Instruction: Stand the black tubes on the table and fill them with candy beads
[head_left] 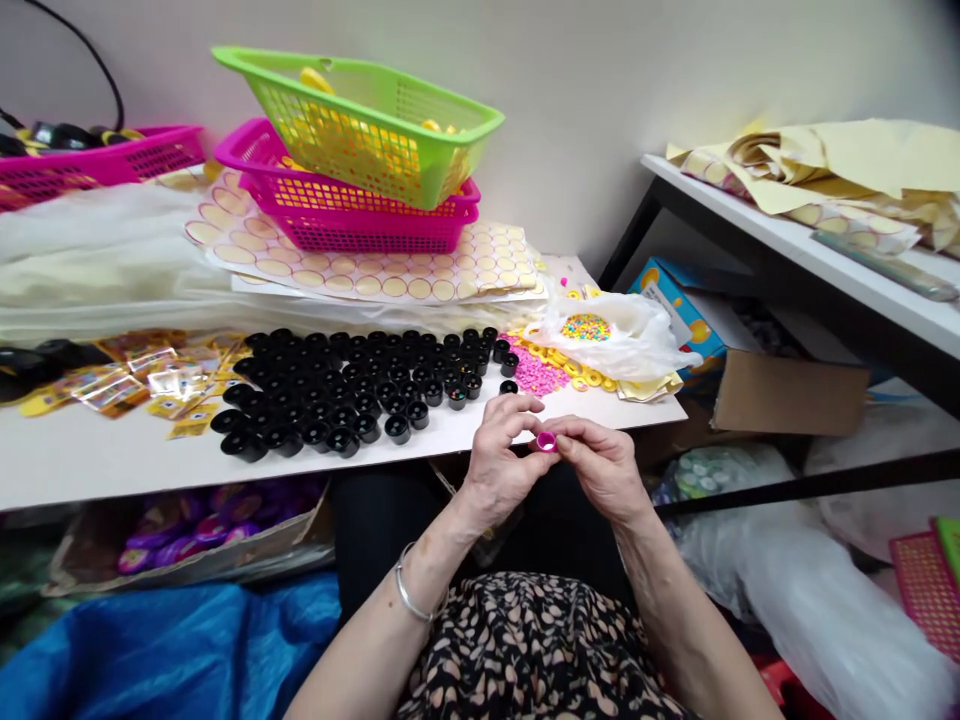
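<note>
Between the fingertips of my left hand (501,450) and my right hand (598,462) is a small pink ring-shaped piece (546,441), pinched from both sides above my lap. Just beyond my hands, many small round black cups (330,390) stand in rows on the white table (172,470). Some of the nearer ones hold tiny coloured bits. A heap of small pink pieces (541,370) lies right of the cups. Beside it are yellow rings (589,378) and a white plastic bag (637,330) opened on colourful beads (586,327).
At the back, a green basket (480,122) of yellow pieces sits in a pink basket (360,240) on sticker sheets (420,285). Small shiny packets (112,390) lie left. A shelf (675,180) and a blue box (664,290) stand right. Below is a carton (202,565) of purple items.
</note>
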